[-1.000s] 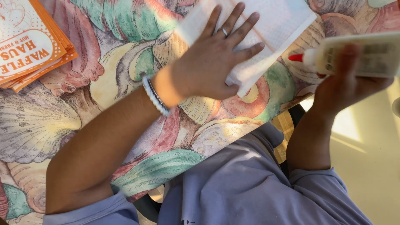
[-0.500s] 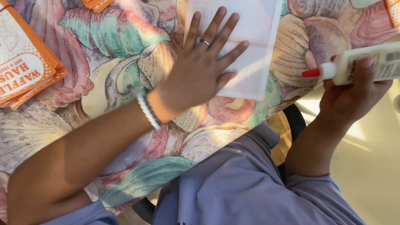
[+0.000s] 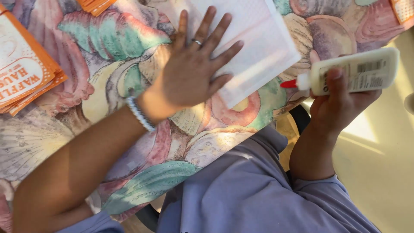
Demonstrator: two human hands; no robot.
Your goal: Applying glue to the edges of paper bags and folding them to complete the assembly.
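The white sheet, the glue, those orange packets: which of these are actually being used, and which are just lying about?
In use:
- white sheet, pressed flat under the left hand
- glue bottle with red tip, held in the right hand

Lying about:
- orange printed packets, stacked at the left
- more orange packets at the top edge
- shell-patterned tablecloth

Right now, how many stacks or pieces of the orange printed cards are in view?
3. A stack of orange printed cards at the left edge, another at the top edge, one card corner top right. More may lie outside the frame.
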